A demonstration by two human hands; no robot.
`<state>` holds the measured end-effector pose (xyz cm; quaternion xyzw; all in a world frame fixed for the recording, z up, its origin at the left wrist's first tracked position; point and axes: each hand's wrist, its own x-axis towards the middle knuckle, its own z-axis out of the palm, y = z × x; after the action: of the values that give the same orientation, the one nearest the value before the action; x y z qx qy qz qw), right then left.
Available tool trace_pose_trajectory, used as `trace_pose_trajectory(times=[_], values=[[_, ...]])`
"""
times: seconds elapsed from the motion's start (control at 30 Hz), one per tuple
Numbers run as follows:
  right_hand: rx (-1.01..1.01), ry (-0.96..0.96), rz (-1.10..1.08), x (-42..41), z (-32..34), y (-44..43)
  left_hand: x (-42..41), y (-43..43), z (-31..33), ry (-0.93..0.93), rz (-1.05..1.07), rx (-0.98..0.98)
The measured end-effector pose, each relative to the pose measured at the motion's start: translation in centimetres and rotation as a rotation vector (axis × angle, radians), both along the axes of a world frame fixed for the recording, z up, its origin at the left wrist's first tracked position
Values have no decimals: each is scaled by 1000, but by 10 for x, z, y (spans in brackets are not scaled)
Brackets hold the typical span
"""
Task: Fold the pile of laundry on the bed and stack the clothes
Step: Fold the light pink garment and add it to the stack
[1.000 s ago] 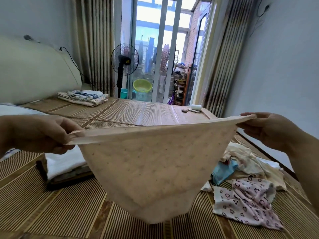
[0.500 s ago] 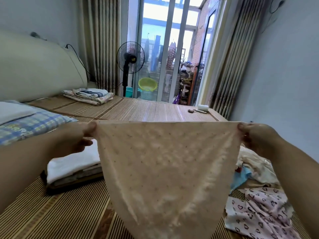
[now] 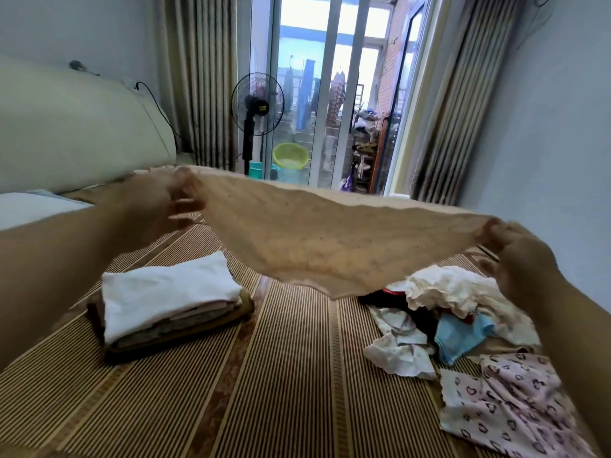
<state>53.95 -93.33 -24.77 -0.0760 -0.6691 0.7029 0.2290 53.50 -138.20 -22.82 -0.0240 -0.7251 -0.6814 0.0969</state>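
Observation:
A beige dotted garment is stretched in the air above the bed, swung up nearly flat and blurred. My left hand pinches its left corner. My right hand pinches its right corner. Below on the left sits a stack of folded clothes with a white piece on top. On the right lies the unfolded pile with white, blue and dark pieces. A pink heart-print garment lies spread at the near right.
The bed is covered by a striped bamboo mat. A cream headboard stands at the left. Beyond the bed's far edge are a black standing fan, a green basin and glass doors.
The garment has swung up from hanging down to nearly flat, and both hands have moved forward and outward. The view has tilted down, showing more of the mat and both piles.

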Motion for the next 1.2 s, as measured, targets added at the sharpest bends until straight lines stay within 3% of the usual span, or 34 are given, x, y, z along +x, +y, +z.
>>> trace_pose_trajectory(times=[0.17, 0.27, 0.43, 0.6, 0.77, 0.97, 1.07, 1.2], values=[[75, -167, 164, 55, -71, 10, 49, -34, -72, -122, -1, -288], [112, -307, 167, 86, -120, 7, 75, -40, -119, -333, -88, -250], [99, -614, 232, 128, -174, 13, 105, -48, -183, -522, -181, -447], [183, -810, 395, 150, -179, 23, 112, -67, -205, -724, -363, -420], [237, -780, 444, 131, -171, 28, 94, -73, -200, -756, -545, -335], [259, -529, 206, 52, -156, 8, 43, -44, -180, -510, -114, -232], [362, -516, 82, -1, -161, -6, 3, -22, -182, -447, 142, -435], [708, -545, -171, -56, -184, -21, -41, 9, -200, -388, 300, -578]])
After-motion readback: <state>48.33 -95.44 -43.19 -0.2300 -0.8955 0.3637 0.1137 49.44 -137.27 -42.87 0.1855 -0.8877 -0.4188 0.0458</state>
